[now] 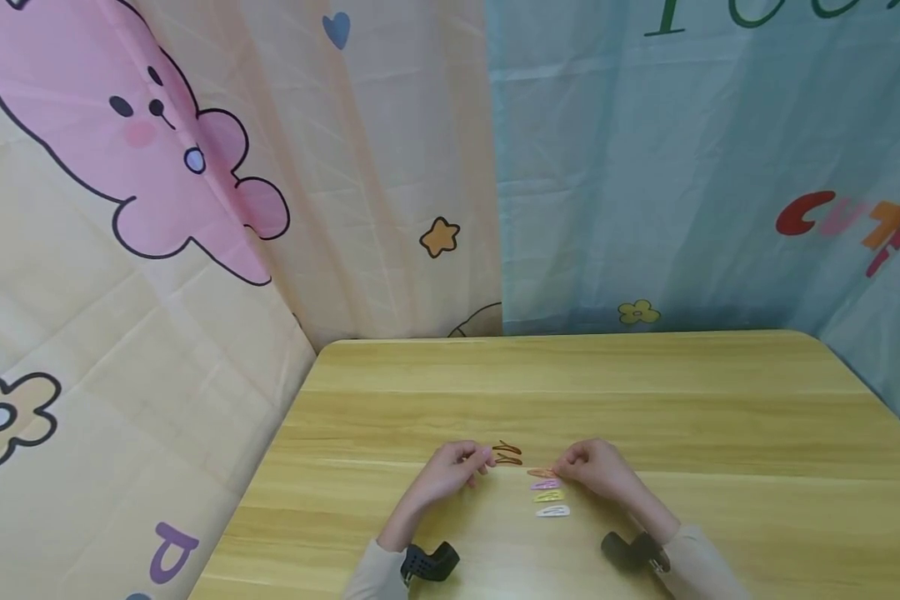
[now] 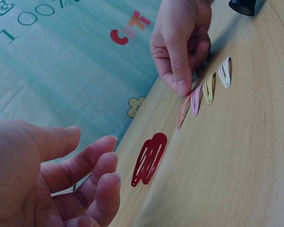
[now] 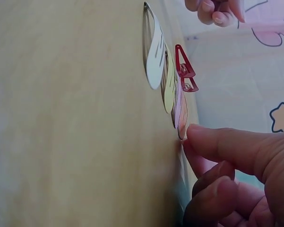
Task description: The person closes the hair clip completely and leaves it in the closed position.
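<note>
Four-colour snap hair clips lie in a short column on the table: orange [image 1: 541, 472], pink [image 1: 546, 484], yellow [image 1: 549, 496] and white [image 1: 552, 511], the white one nearest me. My right hand [image 1: 598, 468] pinches the wide end of the orange clip between thumb and index finger, seen closely in the right wrist view. Left of the column are two red-brown snap clips [image 2: 150, 160], side by side, their bodies partly overlapping in the left wrist view. Beside them hovers my left hand [image 1: 456, 465], fingers loosely bent and holding nothing.
The wooden table [image 1: 390, 392] reaches back to a printed cloth curtain [image 1: 607, 208]. Another cloth [image 1: 120, 333] hangs along the left side. A black wrist camera [image 1: 429, 562] sits on my left wrist, and another camera [image 1: 633, 552] on my right.
</note>
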Tool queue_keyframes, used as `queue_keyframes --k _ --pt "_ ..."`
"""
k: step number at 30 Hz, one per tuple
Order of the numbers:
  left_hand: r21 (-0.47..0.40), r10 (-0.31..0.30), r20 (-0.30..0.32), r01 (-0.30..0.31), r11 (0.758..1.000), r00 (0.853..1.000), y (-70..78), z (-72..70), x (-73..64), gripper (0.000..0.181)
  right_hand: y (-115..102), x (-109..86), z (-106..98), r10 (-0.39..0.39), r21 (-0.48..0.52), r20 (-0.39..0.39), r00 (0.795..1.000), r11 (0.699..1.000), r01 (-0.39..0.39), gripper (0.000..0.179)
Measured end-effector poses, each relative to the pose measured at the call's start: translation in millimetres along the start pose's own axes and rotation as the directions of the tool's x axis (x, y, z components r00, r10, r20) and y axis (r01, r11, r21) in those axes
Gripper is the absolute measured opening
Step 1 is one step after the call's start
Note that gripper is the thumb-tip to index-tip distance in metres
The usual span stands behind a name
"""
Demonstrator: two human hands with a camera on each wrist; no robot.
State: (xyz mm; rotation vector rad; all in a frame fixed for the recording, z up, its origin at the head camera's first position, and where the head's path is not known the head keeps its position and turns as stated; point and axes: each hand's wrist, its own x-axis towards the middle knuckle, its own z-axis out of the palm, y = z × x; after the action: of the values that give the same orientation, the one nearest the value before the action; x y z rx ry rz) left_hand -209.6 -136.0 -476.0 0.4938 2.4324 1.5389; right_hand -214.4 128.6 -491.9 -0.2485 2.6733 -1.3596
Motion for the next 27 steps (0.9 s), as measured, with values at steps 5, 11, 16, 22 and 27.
queue_keyframes --k 5,11,16,22,27 --pt "0.027 -0.002 -0.025 0.003 1.000 1.000 -2.2 0.3 2.7 0.031 1 1.1 -2 -0.001 -0.008 -0.014 1.000 1.000 0.001 0.010" --pt "0.115 -0.007 -0.112 0.020 0.993 0.994 -7.2 6.3 1.4 0.021 4 1.1 -2 -0.046 -0.019 -0.019 0.999 0.999 0.046 0.011" --pt "0.240 0.010 -0.216 0.043 0.970 0.976 -11.9 13.8 0.6 0.014 7 0.9 -1 -0.061 -0.005 -0.001 0.998 0.998 0.061 0.014" --pt "0.336 0.055 -0.294 0.049 0.940 0.954 -13.3 19.1 2.5 0.023 5 -0.9 -4 -0.077 0.042 0.010 0.997 0.996 0.076 0.019" --pt "0.377 0.067 -0.318 0.061 0.924 0.946 -15.8 22.5 6.1 0.026 1 -2.1 -7 -0.056 0.070 0.013 0.998 0.996 0.055 0.022"
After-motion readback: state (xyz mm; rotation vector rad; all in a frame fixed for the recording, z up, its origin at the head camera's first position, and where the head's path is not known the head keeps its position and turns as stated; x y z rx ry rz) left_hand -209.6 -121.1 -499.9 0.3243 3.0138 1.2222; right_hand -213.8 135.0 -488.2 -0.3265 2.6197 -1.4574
